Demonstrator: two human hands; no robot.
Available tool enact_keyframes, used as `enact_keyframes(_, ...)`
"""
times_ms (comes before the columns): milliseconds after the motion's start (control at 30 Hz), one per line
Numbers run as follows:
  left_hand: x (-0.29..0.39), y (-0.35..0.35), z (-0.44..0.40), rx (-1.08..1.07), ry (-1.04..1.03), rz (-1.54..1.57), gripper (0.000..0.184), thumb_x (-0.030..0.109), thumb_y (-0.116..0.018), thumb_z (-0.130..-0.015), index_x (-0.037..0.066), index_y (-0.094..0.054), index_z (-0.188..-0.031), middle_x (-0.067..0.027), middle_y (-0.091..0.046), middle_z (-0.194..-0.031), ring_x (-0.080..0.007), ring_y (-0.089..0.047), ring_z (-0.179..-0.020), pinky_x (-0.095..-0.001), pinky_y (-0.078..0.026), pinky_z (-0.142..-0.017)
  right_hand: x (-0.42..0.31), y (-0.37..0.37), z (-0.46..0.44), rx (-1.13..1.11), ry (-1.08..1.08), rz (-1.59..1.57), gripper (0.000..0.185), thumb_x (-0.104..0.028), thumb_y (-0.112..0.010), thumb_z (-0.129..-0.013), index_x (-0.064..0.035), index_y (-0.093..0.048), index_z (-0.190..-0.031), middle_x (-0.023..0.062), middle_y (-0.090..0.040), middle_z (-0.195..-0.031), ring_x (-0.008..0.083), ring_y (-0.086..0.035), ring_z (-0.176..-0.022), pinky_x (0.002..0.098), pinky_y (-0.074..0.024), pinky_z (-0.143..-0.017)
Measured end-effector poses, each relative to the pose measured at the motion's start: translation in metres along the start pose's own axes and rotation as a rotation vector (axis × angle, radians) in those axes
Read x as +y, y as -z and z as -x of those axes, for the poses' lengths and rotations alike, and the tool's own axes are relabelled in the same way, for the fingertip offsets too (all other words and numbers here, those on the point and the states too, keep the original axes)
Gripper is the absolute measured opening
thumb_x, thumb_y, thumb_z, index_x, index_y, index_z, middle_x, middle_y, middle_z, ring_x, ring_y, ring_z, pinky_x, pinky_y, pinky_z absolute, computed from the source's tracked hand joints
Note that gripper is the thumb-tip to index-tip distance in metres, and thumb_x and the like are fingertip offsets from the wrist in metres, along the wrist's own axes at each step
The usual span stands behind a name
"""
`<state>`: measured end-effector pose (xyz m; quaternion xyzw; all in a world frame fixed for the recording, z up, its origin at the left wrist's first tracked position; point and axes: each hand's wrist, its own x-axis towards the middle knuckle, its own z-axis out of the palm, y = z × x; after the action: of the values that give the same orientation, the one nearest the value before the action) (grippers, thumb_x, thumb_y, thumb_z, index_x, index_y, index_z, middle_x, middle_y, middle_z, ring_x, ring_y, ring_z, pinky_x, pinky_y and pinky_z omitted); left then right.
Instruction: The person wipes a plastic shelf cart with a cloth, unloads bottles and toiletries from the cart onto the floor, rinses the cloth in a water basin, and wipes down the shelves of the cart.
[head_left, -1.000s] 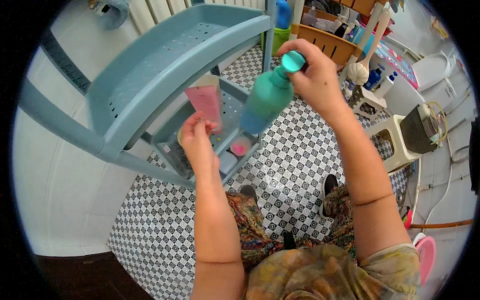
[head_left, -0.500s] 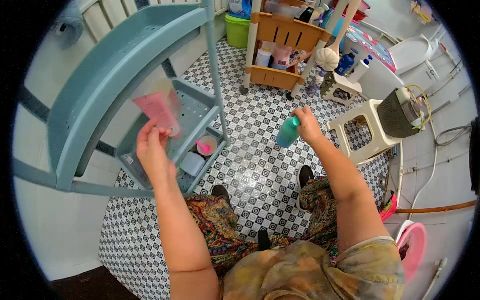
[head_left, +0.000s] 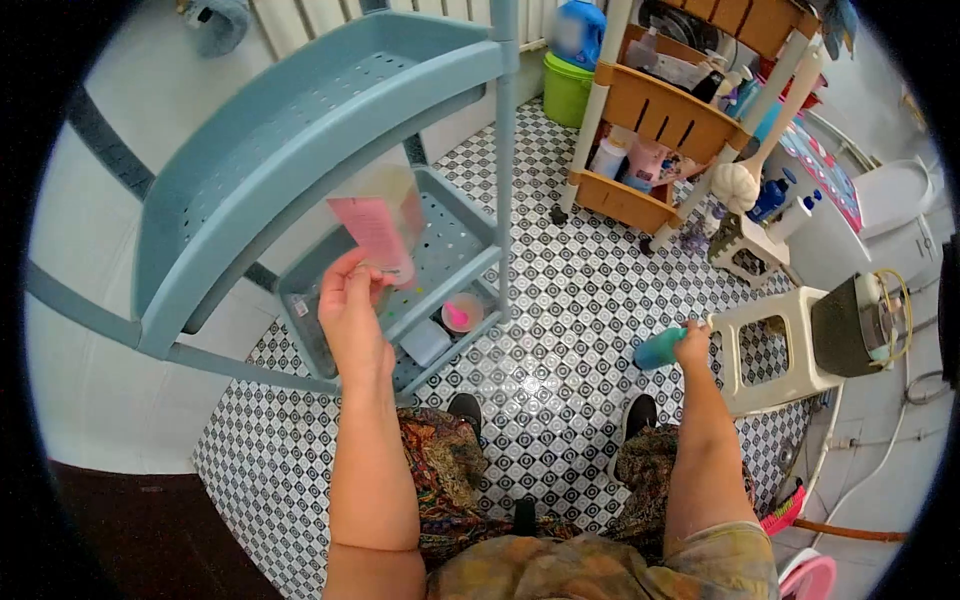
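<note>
Left: rack looked smooth, matt plastic | right: bottle seemed smooth plastic, stool satiny plastic | near: floor tiles gave me a glossy glare, trousers were rumpled cloth | far: bucket looked plastic

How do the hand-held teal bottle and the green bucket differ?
Colour: the bottle is teal shading to blue, the bucket lime green. Size: the bottle is slim, the bucket wider. Pose: the bottle is tilted in the right hand, the bucket upright on the floor. Both have some green.
</note>
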<state>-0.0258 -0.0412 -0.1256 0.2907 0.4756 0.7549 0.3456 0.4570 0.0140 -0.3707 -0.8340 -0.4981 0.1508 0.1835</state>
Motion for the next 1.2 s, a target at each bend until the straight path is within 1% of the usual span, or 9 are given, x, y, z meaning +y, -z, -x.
enact_keyframes(267,0.007,0.006,0.003,0.068,0.033,0.072,0.019,0.003,-0.048,-0.081,0.000,-0.052,-0.099,-0.0035,-0.054,-0.077,-0.0112,-0.054,-0.068,-0.0217,-0.046,-0.067,-0.057,0.059,0.037,-0.017,-0.124,0.455,0.070,-0.011,-0.067,-0.062,-0.0141,-0.037,-0.125,0.0180,-0.023,-0.132,0.0371,-0.040,-0.110,0.0389,-0.0401,-0.088)
enact_keyframes(333,0.008,0.009,0.003,0.073,0.029,0.090,0.019,0.004,-0.048,-0.080,0.000,-0.052,-0.099,-0.0032,-0.054,-0.077,-0.0112,-0.054,-0.068,-0.0220,-0.045,-0.067,-0.082,0.065,0.046,0.134,0.039,0.553,0.054,-0.011,-0.063,-0.069,-0.0137,-0.044,-0.119,0.0162,-0.036,-0.125,0.0337,-0.046,-0.106,0.0373,-0.0419,-0.085)
enact_keyframes(500,0.010,0.014,0.002,0.101,0.003,0.146,0.019,0.004,-0.049,-0.080,0.000,-0.051,-0.098,-0.0033,-0.054,-0.077,-0.0114,-0.053,-0.069,-0.0227,-0.045,-0.068,-0.206,0.056,0.077,0.155,0.760,-0.425,0.012,-0.006,-0.058,-0.074,-0.0069,-0.061,-0.086,0.0118,-0.060,-0.080,0.0274,-0.058,-0.073,0.0316,-0.0463,-0.063)
enact_keyframes(600,0.014,0.014,0.002,0.134,0.022,0.161,0.020,0.001,-0.044,-0.080,-0.001,-0.049,-0.099,-0.0052,-0.053,-0.081,-0.0117,-0.052,-0.071,-0.0255,-0.043,-0.073,-0.305,0.070,0.139,-0.016,1.018,-0.541,0.035,0.000,-0.060,-0.069,-0.0098,-0.056,-0.102,0.0087,-0.051,-0.083,0.0226,-0.054,-0.078,0.0293,-0.0457,-0.057)
enact_keyframes(667,0.016,0.016,0.003,0.132,0.024,0.164,0.020,0.001,-0.044,-0.080,-0.001,-0.049,-0.099,-0.0053,-0.053,-0.081,-0.0118,-0.052,-0.071,-0.0255,-0.043,-0.073,-0.356,0.067,0.164,-0.200,1.022,-0.686,0.056,-0.002,-0.064,-0.064,-0.0122,-0.046,-0.116,0.0126,-0.045,-0.099,0.0253,-0.051,-0.085,0.0316,-0.0467,-0.070)
enact_keyframes(700,0.016,0.017,0.003,0.124,0.030,0.168,0.019,0.000,-0.044,-0.080,-0.001,-0.049,-0.099,-0.0053,-0.053,-0.082,-0.0119,-0.052,-0.072,-0.0255,-0.043,-0.073,-0.374,0.049,0.161,-0.093,1.145,-0.708,0.056,-0.004,-0.064,-0.066,-0.0115,-0.045,-0.118,0.0092,-0.045,-0.102,0.0168,-0.049,-0.090,0.0245,-0.0473,-0.056)
enact_keyframes(800,0.017,0.019,0.003,0.131,0.039,0.184,0.019,0.000,-0.044,-0.081,-0.001,-0.050,-0.098,-0.0055,-0.053,-0.082,-0.0119,-0.052,-0.072,-0.0254,-0.043,-0.073,-0.427,0.030,0.166,-0.016,1.154,-0.739,0.057,-0.015,-0.068,-0.063,-0.0095,-0.045,-0.116,0.0153,-0.044,-0.107,0.0323,-0.051,-0.092,0.0375,-0.0444,-0.078)
enact_keyframes(1033,0.016,0.022,0.000,0.124,0.026,0.179,0.020,0.004,-0.047,-0.081,0.000,-0.050,-0.101,-0.0047,-0.053,-0.079,-0.0140,-0.053,-0.071,-0.0252,-0.044,-0.070,-0.468,0.025,0.182,-0.154,0.937,-0.493,0.034,-0.027,-0.067,-0.064,-0.0040,-0.059,-0.088,0.0157,-0.057,-0.082,0.0286,-0.057,-0.072,0.0370,-0.0446,-0.063)
enact_keyframes(1200,0.016,0.021,-0.005,0.151,0.019,0.190,0.019,0.004,-0.047,-0.082,-0.001,-0.050,-0.100,-0.0052,-0.053,-0.080,-0.0140,-0.053,-0.072,-0.0257,-0.045,-0.071,-0.454,0.028,0.183,0.067,0.996,-0.564,0.027,-0.024,-0.065,-0.067,-0.0013,-0.060,-0.081,0.0123,-0.056,-0.060,0.0260,-0.057,-0.057,0.0345,-0.0445,-0.054)
